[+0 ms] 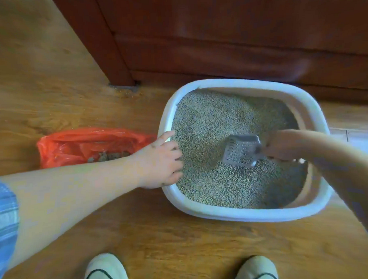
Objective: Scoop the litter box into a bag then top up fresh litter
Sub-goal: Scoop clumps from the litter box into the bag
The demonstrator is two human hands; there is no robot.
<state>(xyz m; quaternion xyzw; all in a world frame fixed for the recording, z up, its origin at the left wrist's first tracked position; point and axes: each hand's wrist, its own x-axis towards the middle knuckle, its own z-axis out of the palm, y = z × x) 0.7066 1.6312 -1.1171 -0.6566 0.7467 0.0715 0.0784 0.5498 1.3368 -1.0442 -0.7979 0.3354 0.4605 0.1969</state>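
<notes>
Head: right hand point(281, 145) grips scoop point(241, 151); left hand point(158, 161) grips litter box point(235, 214)

- I see a brown wooden floor point(50, 82), softly lit.
- A dark reddish wooden cabinet point(237, 31) stands at the far side.
- Grit point(125, 93) lies by its corner foot.
</notes>
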